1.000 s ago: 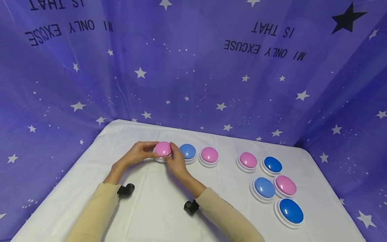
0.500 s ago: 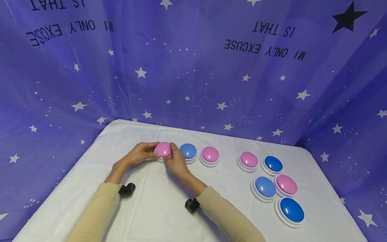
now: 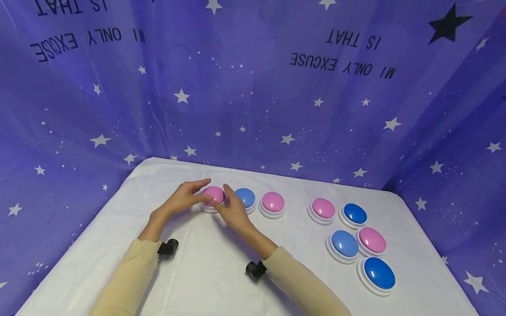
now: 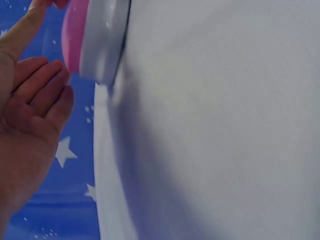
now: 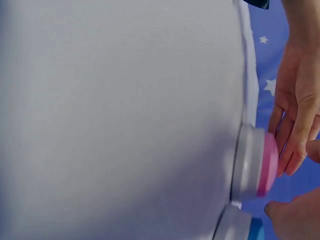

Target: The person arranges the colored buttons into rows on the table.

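A pink dome push button (image 3: pixel 213 194) on a white round base sits on the white cloth at the left end of a row. My left hand (image 3: pixel 182 198) is around its left side, fingers spread and raised off the base, thumb passing in front of the dome. On the other side my right hand (image 3: pixel 236 213) hovers with fingers apart, between this button and the light blue button (image 3: pixel 245 198). The right wrist view shows a gap between the pink dome (image 5: pixel 269 165) and the right fingers (image 5: pixel 285 212). In the left wrist view the left fingers (image 4: pixel 47 90) are relaxed below the dome.
Another pink button (image 3: pixel 273 202) follows the light blue one. To the right stand several more: pink (image 3: pixel 323 208), dark blue (image 3: pixel 355 213), light blue (image 3: pixel 345 243), pink (image 3: pixel 372 240) and dark blue (image 3: pixel 379 273). A purple starry curtain (image 3: pixel 253 109) hangs behind the table.
Both hands have let go of the pink button and lifted slightly, fingers opening away from its sides. The button stays in its place in the row.
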A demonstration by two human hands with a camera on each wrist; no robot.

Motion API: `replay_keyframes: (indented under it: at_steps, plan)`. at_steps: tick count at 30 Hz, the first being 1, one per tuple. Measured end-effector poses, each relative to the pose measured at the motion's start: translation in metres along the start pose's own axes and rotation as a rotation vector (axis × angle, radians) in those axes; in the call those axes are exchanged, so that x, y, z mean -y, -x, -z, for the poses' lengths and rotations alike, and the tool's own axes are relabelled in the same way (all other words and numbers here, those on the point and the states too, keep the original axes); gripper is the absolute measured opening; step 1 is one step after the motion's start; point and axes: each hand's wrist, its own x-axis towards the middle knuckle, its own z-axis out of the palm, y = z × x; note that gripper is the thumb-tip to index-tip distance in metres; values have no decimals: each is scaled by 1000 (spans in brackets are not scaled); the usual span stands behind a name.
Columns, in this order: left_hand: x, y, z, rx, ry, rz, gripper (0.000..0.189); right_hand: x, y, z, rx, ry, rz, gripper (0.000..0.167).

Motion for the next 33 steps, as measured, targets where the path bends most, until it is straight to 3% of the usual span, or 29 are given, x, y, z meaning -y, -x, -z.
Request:
replay_keyframes:
  at_steps: [6,17,25,33]
  plan:
    - [-16,-8,-12,-7,0,-24,59,-2,8,26,-27,-118,6,59]
    - [-57,-29,-52,27,-9,-60,55,-26,31,91,-152,-264,58,48]
    - [-86,-46,-98,81,-45,-98,55,-52,63,147,-226,-278,27,45]
    - [-114,-58,-151,172,-86,-215,55,-71,116,205,-274,-171,-104,50]
